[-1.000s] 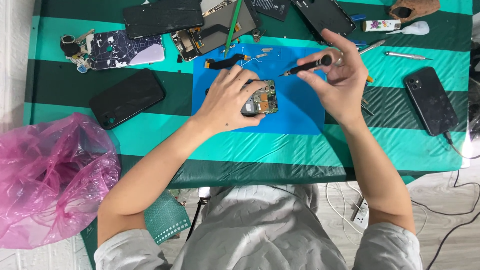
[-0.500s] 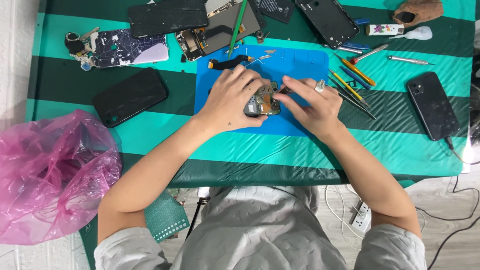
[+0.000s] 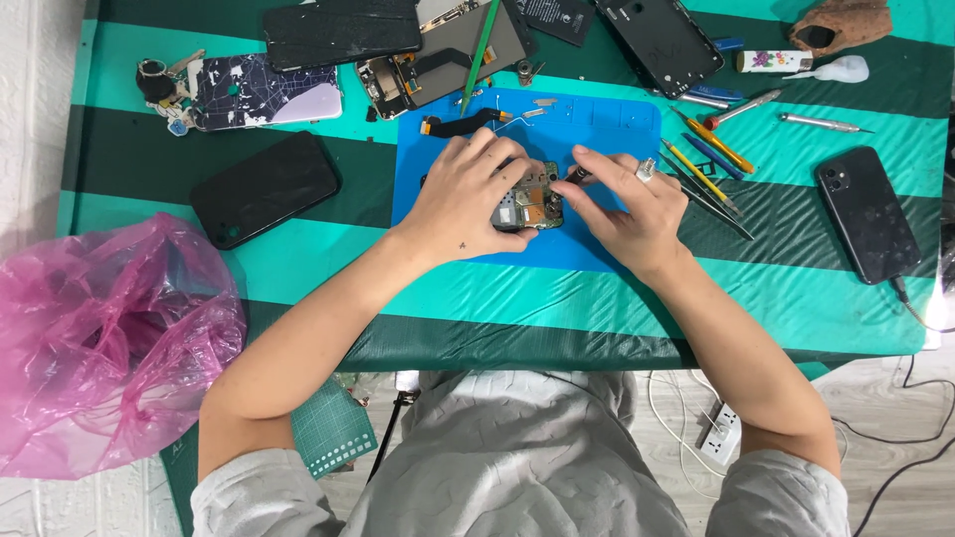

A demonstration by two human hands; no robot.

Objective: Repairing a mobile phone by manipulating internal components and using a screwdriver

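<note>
A small phone circuit board lies on the blue work mat in the middle of the table. My left hand rests over the board's left side and pins it down with its fingers. My right hand, with a ring on one finger, pinches a small dark tool whose tip touches the board's upper right corner. A black flex cable lies on the mat just above my left hand.
Several dismantled phones and back covers lie along the far edge. A black phone sits left of the mat, another black phone on a cable at right. Screwdrivers and tweezers lie right of the mat. A pink plastic bag hangs at the left.
My right hand has come down from the upper right with the tool and now rests at the board. My left hand stayed on the board.
</note>
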